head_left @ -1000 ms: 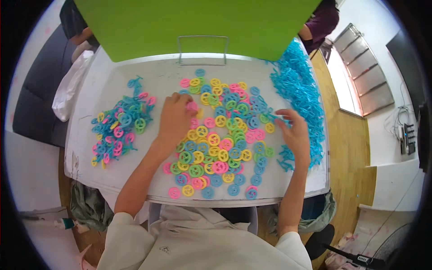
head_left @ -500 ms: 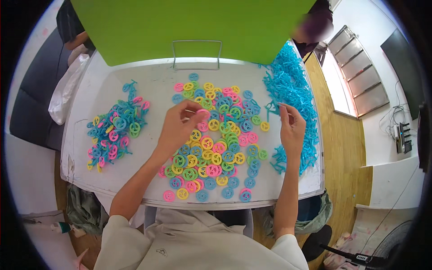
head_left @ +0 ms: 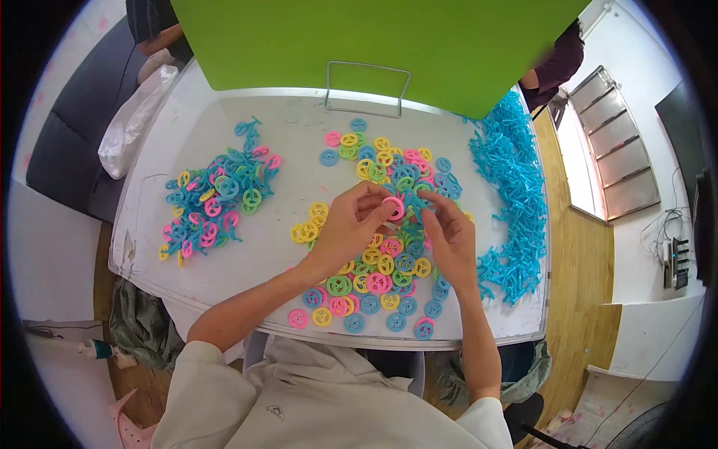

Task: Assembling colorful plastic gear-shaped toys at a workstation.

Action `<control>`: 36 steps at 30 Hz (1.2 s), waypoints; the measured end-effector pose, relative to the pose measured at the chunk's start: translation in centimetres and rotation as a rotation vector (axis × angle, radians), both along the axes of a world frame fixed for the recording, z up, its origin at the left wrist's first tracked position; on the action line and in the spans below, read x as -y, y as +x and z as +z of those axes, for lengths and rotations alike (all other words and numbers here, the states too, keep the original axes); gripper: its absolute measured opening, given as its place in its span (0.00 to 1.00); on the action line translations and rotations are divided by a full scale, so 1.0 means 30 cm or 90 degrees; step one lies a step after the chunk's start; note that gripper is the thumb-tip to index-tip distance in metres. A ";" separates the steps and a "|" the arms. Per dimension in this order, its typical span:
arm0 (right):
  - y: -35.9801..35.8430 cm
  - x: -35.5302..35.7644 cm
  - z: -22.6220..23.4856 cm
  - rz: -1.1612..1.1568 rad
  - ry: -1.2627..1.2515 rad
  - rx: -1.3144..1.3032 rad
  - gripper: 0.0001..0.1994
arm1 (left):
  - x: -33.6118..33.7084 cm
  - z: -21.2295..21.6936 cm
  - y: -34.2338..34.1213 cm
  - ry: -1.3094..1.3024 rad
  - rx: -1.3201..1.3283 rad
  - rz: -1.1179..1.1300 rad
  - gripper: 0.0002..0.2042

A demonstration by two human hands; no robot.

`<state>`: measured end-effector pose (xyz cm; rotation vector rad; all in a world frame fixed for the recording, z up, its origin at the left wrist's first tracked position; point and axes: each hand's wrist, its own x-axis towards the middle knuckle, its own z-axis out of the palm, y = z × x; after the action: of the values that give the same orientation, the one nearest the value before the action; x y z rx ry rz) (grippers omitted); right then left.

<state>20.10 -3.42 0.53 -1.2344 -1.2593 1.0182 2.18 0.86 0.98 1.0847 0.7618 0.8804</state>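
Observation:
Above a loose spread of pink, yellow, green and blue spoked plastic wheels (head_left: 378, 282), my two hands have come close together. My left hand (head_left: 348, 226) pinches a pink wheel (head_left: 399, 212) between thumb and fingertips. Facing it, my right hand (head_left: 454, 241) grips a small blue plastic piece (head_left: 415, 205) by its fingertips. The blue piece is beside the pink wheel; whether they touch I cannot tell. Part of the spread is hidden under my hands.
On the left of the white table (head_left: 280, 146) lies a heap of blue pieces with coloured wheels (head_left: 217, 191). A long pile of blue plastic pieces (head_left: 516, 194) lines the right edge. A green board (head_left: 374, 37) with a wire handle (head_left: 368, 63) stands behind. Other people sit beyond.
My right hand has moved left from the blue pile, bringing a blue piece to the pink wheel. My left hand, with the wheel, has moved right and nearer. The whole view has shifted slightly.

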 end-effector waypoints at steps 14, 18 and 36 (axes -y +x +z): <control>-0.051 0.019 -0.005 -0.064 -0.011 0.144 0.09 | 0.040 0.005 0.020 0.197 -0.202 0.073 0.04; -0.064 0.016 -0.011 -0.052 -0.026 0.121 0.11 | 0.038 -0.002 0.024 0.123 -0.143 0.081 0.01; -0.047 0.018 0.018 -0.081 0.074 0.227 0.08 | 0.013 -0.006 0.004 0.135 -0.093 0.053 0.10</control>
<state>18.71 -3.96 1.08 -1.4257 -1.4676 0.6408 2.31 0.46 0.82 1.3229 0.8546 0.9765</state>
